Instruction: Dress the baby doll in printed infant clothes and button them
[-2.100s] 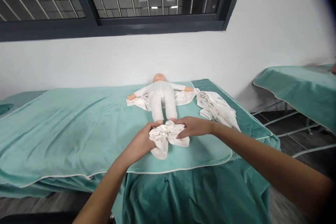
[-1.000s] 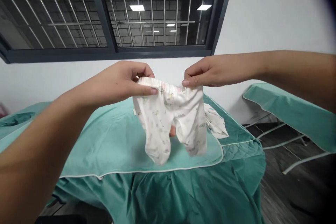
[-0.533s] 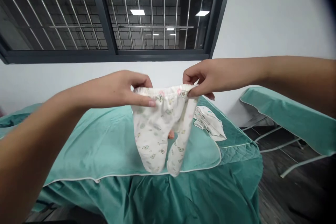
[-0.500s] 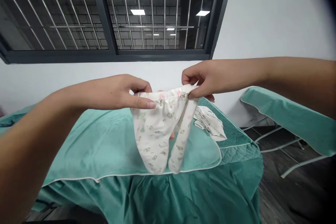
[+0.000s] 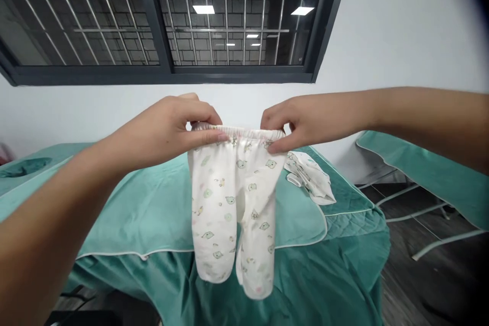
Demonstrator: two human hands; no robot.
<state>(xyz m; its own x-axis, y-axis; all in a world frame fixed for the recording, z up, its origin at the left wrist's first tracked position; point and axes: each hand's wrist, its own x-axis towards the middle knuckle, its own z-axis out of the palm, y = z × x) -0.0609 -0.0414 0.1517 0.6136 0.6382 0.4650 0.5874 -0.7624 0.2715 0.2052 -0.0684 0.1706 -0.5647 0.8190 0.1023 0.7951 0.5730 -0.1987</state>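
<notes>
- While the light green sheet [image 5: 145, 209] covers most of the bed [image 5: 328, 275] from its left end, its pale-trimmed front border runs near the bed's front edge, presumably to give a smooth, clean top.
- The left hand [image 5: 171, 125] pinches the waistband's left corner, thumb on the near side and nearly closed against fingers mostly hidden behind the cloth.
- The small white trousers [image 5: 214, 204] hang upright between both hands, in front of the bed, their legs dropping past its front edge in this view; gripping both corners seems meant to keep the waist spread and the legs untwisted.
- The right hand [image 5: 294, 119] pinches the waistband's right corner the same way, thumb in front, other fingertips out of sight.
- The crumpled white clothes [image 5: 311, 175] lie near the bed's right edge, perhaps set aside within reach.
- Beyond the bed's right end stands a green-covered table [image 5: 431, 178], well apart.
</notes>
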